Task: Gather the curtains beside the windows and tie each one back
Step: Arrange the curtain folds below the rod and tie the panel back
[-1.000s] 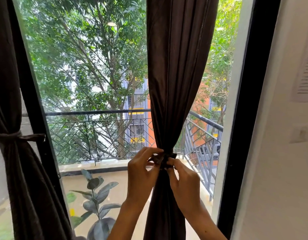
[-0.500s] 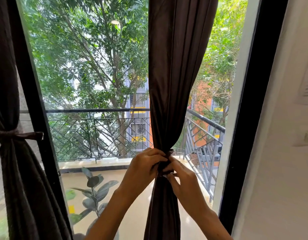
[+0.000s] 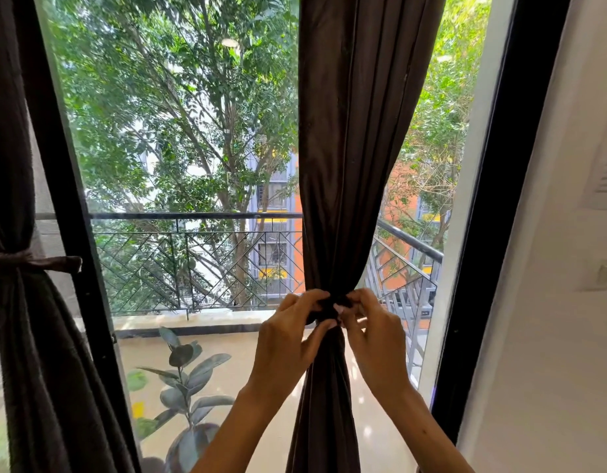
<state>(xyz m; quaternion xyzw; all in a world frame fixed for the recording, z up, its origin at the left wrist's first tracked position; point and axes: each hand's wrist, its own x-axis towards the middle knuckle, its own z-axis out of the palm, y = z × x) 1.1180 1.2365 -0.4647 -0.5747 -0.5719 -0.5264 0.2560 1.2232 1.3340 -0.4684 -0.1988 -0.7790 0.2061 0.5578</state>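
A dark brown curtain (image 3: 356, 148) hangs in front of the window, gathered into a narrow waist at mid height. A tie-back band (image 3: 331, 306) of the same cloth wraps that waist. My left hand (image 3: 288, 339) pinches the band from the left, fingers curled over it. My right hand (image 3: 373, 336) pinches it from the right, fingertips meeting the left hand's. A second brown curtain (image 3: 28, 336) at the far left is held in by its own knotted tie-back (image 3: 32, 262).
A black window frame (image 3: 493, 199) stands right of the curtain, with a white wall (image 3: 551, 336) and a wall switch (image 3: 602, 275) beyond. Another black frame post (image 3: 66, 199) rises at the left. Outside are a balcony railing (image 3: 192, 216) and a potted plant (image 3: 184, 387).
Both hands stayed at the curtain's waist, working the band. The left hand's fingers shifted from covering the knot to pinching it. The view drifted slightly.
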